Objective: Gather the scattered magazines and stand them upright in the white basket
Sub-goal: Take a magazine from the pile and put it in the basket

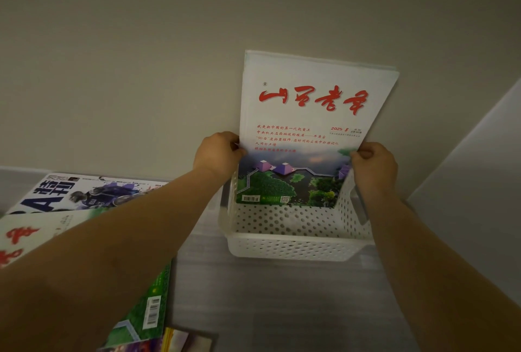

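A white magazine with red calligraphy stands upright inside the white perforated basket, its lower edge down in the basket and its top leaning toward the wall. My left hand pinches its left edge and my right hand pinches its right edge. More magazines lie flat on the table at the left: a basketball magazine at the back, and a white and green one under my left forearm.
The basket sits on a grey table against a beige wall. A white panel rises at the right. Another small colourful cover lies at the bottom edge.
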